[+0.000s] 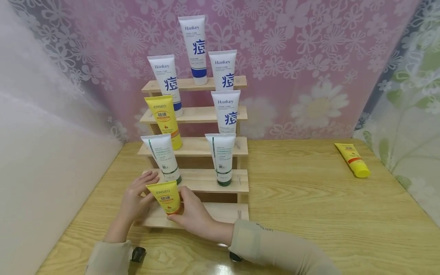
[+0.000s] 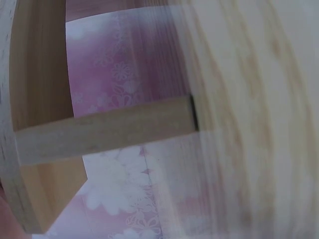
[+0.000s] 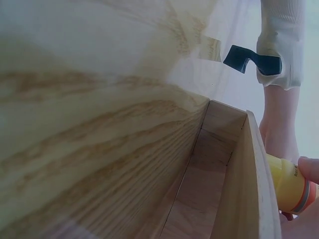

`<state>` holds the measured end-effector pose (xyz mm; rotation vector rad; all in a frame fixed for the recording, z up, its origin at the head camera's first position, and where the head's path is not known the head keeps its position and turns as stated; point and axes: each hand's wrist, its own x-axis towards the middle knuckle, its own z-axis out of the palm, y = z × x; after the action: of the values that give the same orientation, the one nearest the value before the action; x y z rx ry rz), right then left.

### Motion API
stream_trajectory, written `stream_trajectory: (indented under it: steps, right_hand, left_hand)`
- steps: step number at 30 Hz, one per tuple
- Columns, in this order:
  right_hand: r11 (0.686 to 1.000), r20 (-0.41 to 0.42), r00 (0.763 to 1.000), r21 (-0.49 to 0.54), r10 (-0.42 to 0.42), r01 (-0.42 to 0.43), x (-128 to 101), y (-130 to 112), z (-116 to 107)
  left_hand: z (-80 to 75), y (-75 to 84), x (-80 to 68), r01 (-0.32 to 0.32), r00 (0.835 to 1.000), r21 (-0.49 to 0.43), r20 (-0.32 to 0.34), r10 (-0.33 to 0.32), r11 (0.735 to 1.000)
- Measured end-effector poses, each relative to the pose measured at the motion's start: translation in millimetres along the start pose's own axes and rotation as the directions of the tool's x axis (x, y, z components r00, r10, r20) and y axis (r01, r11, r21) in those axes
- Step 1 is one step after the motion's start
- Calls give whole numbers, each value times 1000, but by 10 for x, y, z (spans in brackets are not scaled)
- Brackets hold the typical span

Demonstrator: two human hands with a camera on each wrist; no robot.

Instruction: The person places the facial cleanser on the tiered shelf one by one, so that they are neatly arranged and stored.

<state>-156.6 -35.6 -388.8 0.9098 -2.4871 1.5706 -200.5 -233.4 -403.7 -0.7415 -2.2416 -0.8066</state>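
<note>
In the head view a small yellow ENSEO tube [image 1: 166, 199] stands over the left part of the rack's lowest step. My right hand [image 1: 194, 214] grips its lower part between thumb and fingers. The right wrist view shows the yellow cap end just beyond the step's edge. On the left side of the wooden rack [image 1: 220, 214], my left hand [image 1: 135, 198] lies close to the tube, fingers extended along the steps; its thumb's contact is hard to tell. Behind the yellow tube stands a white tube with green print [image 1: 161, 156]; a matching white-green tube [image 1: 221, 160] stands right of it.
Higher up stand several white Hankey tubes [image 1: 192, 49] and another yellow tube [image 1: 164, 120]. One more yellow tube [image 1: 353, 159] lies on the wooden table [image 1: 302, 198] at the far right. A flowered pink backdrop [image 1: 275, 76] rises behind the rack.
</note>
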Motion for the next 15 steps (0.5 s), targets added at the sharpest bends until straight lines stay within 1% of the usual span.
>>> stream_trajectory:
  steps: [4,9,15]
  right_hand:
    - [1000,11,1000,-14,7,-7,-10,4,-33]
    - [999,15,1000,-33,-14,14,-36,-18,-159]
    - [999,39,999,17,38,-38,-131,-89,-386]
  left_hand:
    - [7,5,3,7,1000,2,4,-7,1000]
    - [9,9,17,21,1000,-7,6,-21,1000]
    - [-5,29,13,43,999,-4,16,-43,999]
